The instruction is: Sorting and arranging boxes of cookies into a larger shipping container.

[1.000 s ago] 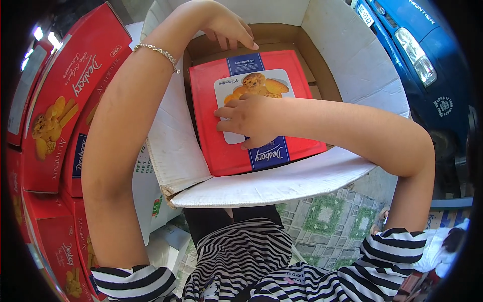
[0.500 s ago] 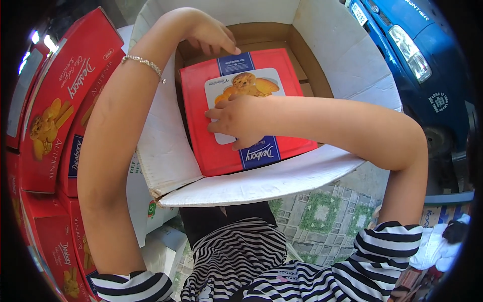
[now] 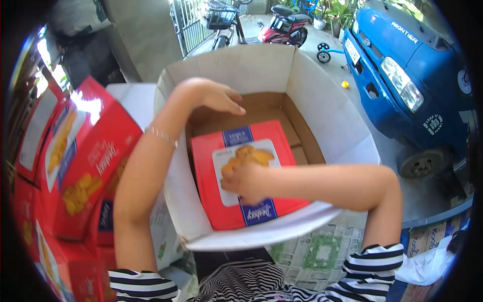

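A red biscuit box (image 3: 292,181) with a blue band and a picture of biscuits lies flat inside a large white cardboard carton (image 3: 342,105) in front of me. My right hand (image 3: 246,181) rests on top of its lid, fingers apart and slightly curled over the picture. Past the box's far edge, my left hand (image 3: 214,95) hovers over the carton's left side. Its fingers are stretched out and hold nothing, and a bracelet (image 3: 163,136) sits on that wrist. The carton's brown inside shows beyond the box and along its right side.
Several more red biscuit boxes (image 3: 95,166) are stacked on the left. A blue truck (image 3: 402,65) stands at the right. Behind the carton are a red motorbike (image 3: 284,27) and a bicycle with a basket (image 3: 221,17). Patterned tiles (image 3: 322,251) cover the floor near me.
My view has tilted up, so the carton sits lower and the yard behind it shows. My left hand has drawn a little away from the box's far edge; the right stays on the lid.
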{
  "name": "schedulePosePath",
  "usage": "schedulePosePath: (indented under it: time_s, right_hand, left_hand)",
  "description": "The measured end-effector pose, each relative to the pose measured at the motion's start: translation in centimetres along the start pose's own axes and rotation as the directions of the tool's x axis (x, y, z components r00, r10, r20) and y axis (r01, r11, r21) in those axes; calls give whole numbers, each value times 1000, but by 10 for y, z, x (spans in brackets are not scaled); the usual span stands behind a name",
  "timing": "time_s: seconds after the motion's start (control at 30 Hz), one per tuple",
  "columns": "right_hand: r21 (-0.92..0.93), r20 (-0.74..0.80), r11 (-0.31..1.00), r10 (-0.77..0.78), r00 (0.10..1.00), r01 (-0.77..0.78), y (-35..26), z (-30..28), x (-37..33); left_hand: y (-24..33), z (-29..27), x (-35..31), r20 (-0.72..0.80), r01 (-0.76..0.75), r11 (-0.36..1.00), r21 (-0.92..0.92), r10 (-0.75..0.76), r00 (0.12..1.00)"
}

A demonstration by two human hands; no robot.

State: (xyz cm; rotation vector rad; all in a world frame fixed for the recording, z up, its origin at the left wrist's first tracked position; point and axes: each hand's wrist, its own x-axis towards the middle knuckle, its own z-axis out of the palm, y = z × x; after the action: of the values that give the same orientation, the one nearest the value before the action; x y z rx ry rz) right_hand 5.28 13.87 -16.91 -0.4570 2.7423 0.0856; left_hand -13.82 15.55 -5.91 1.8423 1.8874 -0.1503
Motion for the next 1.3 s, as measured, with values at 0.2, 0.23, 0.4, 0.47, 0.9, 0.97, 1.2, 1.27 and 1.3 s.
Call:
schedulePosePath:
  time_s: [0.2,0.23,0.4,0.47,0.9,0.97,1.2,1.27,1.3]
  right_hand:
    - [-85,-276,989,90,957,-117,-39,31,-4]
    - [-98,-262,988,93,961,-123,-37,28,-11]
    - [-19,-176,993,109,978,-114,-37,25,-10]
    - [-37,-142,989,134,981,-140,-41,29,1]
    - [131,160,907,379,911,-400,-73,1,35]
    - [326,74,907,257,964,-267,-64,-4,21]
    - [333,-13,910,264,964,-245,-58,19,20]
    - [354,-61,906,270,961,-232,-59,25,13]
    - [344,-68,915,247,967,-210,-60,22,11]
  left_hand:
    - [28,-1,-43,-255,-504,789,-351,438,862]
    - [31,-2,-41,-216,-436,831,-347,381,899]
    - [1,16,-20,-42,-34,976,-216,26,999]
    - [-9,30,-15,6,84,977,-194,-84,996]
    - [-18,75,15,176,221,949,-225,-183,967]
    - [-23,77,17,170,244,940,-239,-207,963]
    - [2,53,-8,36,185,948,-260,-182,983]
    - [27,37,-47,-562,-124,894,-431,-159,811]
    - [40,31,-73,-651,-132,887,-443,-218,727]
